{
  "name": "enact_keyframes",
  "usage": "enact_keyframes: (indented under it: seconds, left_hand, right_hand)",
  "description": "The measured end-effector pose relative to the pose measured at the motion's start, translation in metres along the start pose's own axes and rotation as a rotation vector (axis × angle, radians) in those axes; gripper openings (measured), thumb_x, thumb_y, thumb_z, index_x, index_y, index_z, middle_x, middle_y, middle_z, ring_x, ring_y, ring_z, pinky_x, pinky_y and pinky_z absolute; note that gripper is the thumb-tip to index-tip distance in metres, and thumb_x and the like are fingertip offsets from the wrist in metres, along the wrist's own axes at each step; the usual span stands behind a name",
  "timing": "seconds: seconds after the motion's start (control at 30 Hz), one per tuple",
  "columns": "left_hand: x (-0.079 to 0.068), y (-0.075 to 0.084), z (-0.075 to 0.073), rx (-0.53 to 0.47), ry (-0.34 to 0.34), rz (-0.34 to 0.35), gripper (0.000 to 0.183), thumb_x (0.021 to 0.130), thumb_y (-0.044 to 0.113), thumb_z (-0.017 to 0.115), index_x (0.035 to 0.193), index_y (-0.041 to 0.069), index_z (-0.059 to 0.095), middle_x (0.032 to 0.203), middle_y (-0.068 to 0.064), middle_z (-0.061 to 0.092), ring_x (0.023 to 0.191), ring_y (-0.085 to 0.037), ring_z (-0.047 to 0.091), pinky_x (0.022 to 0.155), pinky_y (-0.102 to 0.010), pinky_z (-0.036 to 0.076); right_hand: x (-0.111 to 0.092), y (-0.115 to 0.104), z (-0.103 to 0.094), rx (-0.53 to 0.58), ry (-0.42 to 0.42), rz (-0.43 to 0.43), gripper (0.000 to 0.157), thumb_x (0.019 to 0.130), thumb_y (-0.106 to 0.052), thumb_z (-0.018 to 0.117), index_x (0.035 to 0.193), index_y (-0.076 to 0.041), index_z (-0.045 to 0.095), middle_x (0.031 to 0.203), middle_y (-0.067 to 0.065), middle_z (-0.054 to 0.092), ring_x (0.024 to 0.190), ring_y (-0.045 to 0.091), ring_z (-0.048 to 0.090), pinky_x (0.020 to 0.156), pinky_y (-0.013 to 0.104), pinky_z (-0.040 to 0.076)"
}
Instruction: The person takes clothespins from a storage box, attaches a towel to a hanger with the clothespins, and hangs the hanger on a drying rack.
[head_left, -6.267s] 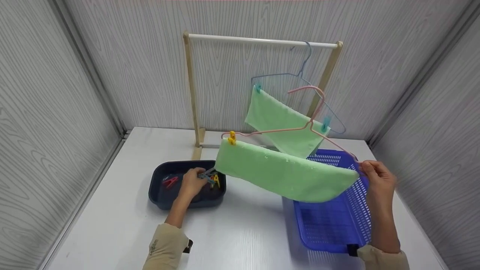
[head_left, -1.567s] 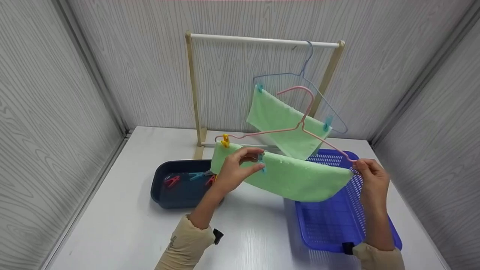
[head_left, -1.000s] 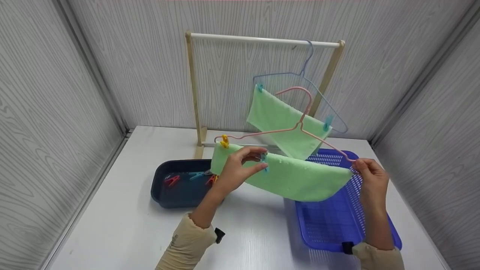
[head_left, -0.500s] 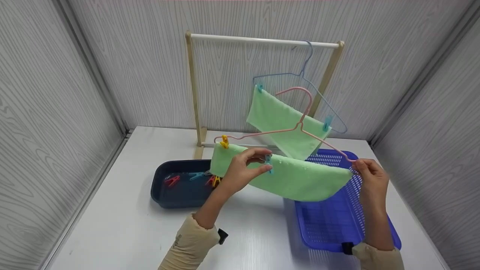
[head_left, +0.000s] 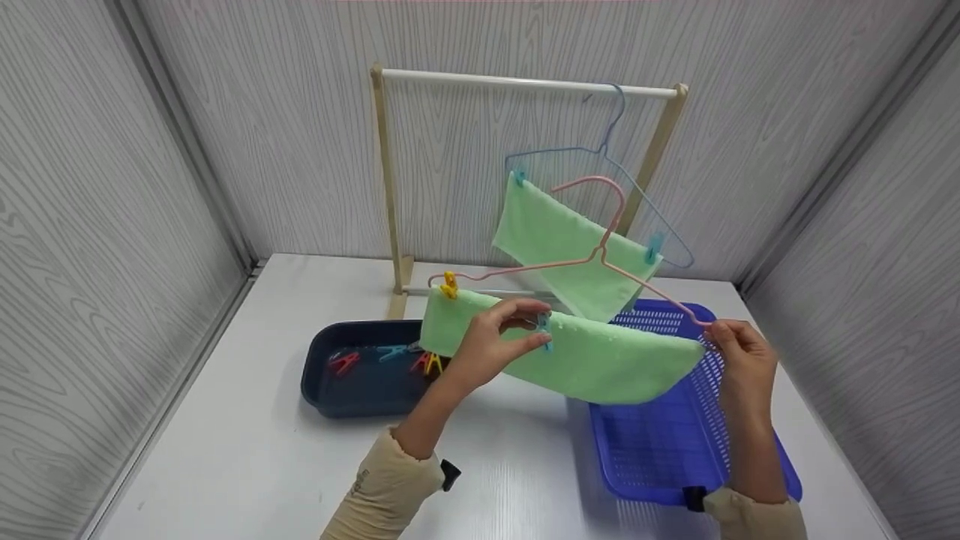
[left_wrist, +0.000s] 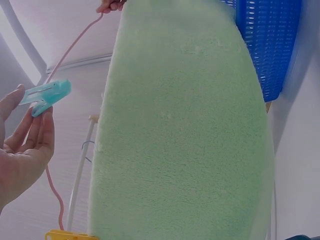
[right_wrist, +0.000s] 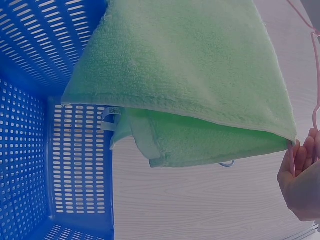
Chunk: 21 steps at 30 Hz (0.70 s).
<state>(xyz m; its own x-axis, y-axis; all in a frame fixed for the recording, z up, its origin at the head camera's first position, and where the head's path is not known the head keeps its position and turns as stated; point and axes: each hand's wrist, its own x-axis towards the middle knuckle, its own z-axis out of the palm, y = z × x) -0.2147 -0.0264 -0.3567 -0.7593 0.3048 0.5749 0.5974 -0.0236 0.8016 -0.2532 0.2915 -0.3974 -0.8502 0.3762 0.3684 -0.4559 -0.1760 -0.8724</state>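
Observation:
My left hand [head_left: 487, 345] pinches a light blue clothespin [left_wrist: 49, 95] between thumb and fingers, in front of a pale green towel [head_left: 600, 360]. That towel hangs folded over the lower part of a pink hanger [head_left: 555, 263], and a yellow clothespin [head_left: 448, 285] fastens its left end. At the other end, my right hand [head_left: 742, 360] pinches the hanger's tip beside the towel's corner, also seen in the right wrist view, where the right hand [right_wrist: 302, 180] is partly cut off by the frame. The hanger's hook points up, apart from the rack's bar.
Behind stands a drying rack [head_left: 525, 79] with a blue hanger [head_left: 559, 149] on its bar, bearing another green towel [head_left: 570, 247] with two blue clothespins. A dark tray [head_left: 319, 397] with several clothespins lies left. The blue basket [head_left: 660, 450] stands right, below the towel.
My left hand came up out of the tray with a light blue clothespin and moved right across the towel, drifting a little further right in the last second. The right hand keeps its grip.

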Motion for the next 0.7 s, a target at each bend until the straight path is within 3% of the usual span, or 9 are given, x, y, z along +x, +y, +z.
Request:
enact_keyframes:
  seconds: [0.33, 0.7]
  left_hand:
    - [0.0007, -0.0002, 0.0024, -0.002, -0.015, -0.007, 0.032, 0.083, -0.004, 0.064, 0.113, -0.013, 0.054, 0.109, -0.024, 0.056, 0.099, -0.035, 0.054, 0.086, -0.041, 0.045]
    - [0.0031, -0.0017, 0.0035, -0.013, -0.025, 0.004, 0.032, 0.084, -0.003, 0.064, 0.113, -0.012, 0.055, 0.108, -0.024, 0.056, 0.097, -0.036, 0.054, 0.086, -0.046, 0.044]
  right_hand:
    - [0.0016, -0.0003, 0.002, -0.004, -0.015, 0.0, 0.014, 0.088, 0.001, 0.058, 0.078, 0.011, 0.062, 0.071, 0.007, 0.059, 0.07, 0.016, 0.055, 0.068, 0.022, 0.048]
    - [0.0059, 0.0009, 0.0048, -0.003, -0.023, -0.006, 0.014, 0.088, 0.001, 0.059, 0.078, 0.011, 0.062, 0.071, 0.008, 0.059, 0.068, 0.016, 0.056, 0.07, 0.023, 0.048]
